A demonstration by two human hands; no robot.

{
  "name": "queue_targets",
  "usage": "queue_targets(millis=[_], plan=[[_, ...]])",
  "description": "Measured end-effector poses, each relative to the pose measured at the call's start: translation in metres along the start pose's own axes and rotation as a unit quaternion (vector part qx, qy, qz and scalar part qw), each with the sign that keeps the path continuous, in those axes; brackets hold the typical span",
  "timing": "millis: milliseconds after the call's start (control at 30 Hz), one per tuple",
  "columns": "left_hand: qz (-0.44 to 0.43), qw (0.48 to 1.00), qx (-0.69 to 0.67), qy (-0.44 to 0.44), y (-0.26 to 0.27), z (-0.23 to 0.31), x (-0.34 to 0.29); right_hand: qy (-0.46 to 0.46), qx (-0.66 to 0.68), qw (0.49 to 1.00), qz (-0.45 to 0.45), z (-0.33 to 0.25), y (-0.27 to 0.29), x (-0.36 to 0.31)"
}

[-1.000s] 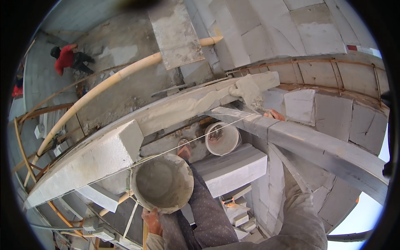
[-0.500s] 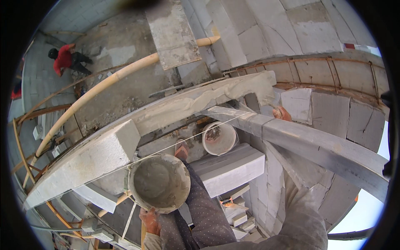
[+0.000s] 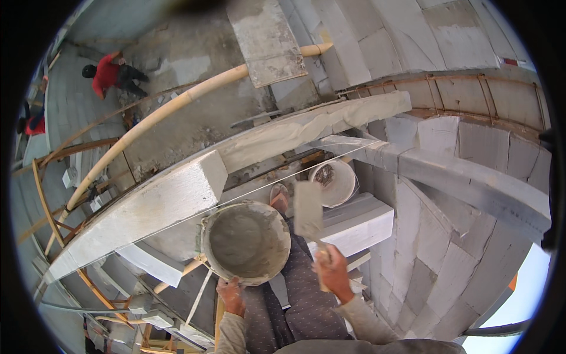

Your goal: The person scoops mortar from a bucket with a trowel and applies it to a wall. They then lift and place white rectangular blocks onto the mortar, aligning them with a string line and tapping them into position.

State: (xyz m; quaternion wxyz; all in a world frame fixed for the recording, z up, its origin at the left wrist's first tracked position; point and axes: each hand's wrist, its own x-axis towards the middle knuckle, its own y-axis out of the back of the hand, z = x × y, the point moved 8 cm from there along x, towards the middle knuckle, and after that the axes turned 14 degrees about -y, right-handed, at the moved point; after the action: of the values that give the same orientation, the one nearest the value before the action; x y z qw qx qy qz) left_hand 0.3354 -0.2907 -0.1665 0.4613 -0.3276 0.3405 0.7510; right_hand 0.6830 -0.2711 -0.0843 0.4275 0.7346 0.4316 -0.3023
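In the right hand, clasped by its pale handle with fingers curled tight, a trowel, just right of a grey bucket, blade pointing up and away, flat and smeared with grey. Probably light and stiff, more blade-heavy when loaded, perhaps slippery if wet; best taken by the handle, clear of the metal edges. At the bucket's near rim, the left hand, apparently pinching the lip between thumb and fingers, exact finger placement hard to make out. Over the trousered legs in this view, the same round, wide-mouthed bucket, with its resting place hidden. Inside, a low layer of grey mortar, seemingly soft and wet, with more coating the inner walls. Likely heavy and easily tipped, so best steadied by the rim and supported from beneath. Beyond the trowel, partly covered by its blade, a smaller white pail with brownish clumps inside, too small to identify. Farther off, past a white block, a thick, soft-looking band of pale mortar
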Motion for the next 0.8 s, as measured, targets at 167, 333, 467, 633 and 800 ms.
queue_targets(millis=[167, 333, 467, 633, 800], plan=[[0.016, 1.0, -0.005, 0.001, 0.014, 0.009, -0.002, 0.201, 0.045, 0.974, 0.097, -0.099, -0.089, 0.055], [0.031, 0.999, -0.011, -0.009, 0.038, 0.012, -0.004, 0.145, 0.275, 0.944, 0.108, -0.173, -0.102, 0.138], [0.023, 0.999, -0.026, -0.023, 0.05, 0.011, -0.003, 0.058, 0.378, 0.902, 0.198, -0.206, -0.083, 0.189], [0.027, 0.999, -0.042, -0.016, 0.065, 0.003, 0.0, 0.006, 0.407, 0.907, 0.109, -0.202, -0.087, 0.193], [0.036, 0.998, -0.055, -0.008, 0.073, 0.0, 0.001, 0.049, 0.309, 0.946, 0.083, -0.166, -0.123, 0.157]])
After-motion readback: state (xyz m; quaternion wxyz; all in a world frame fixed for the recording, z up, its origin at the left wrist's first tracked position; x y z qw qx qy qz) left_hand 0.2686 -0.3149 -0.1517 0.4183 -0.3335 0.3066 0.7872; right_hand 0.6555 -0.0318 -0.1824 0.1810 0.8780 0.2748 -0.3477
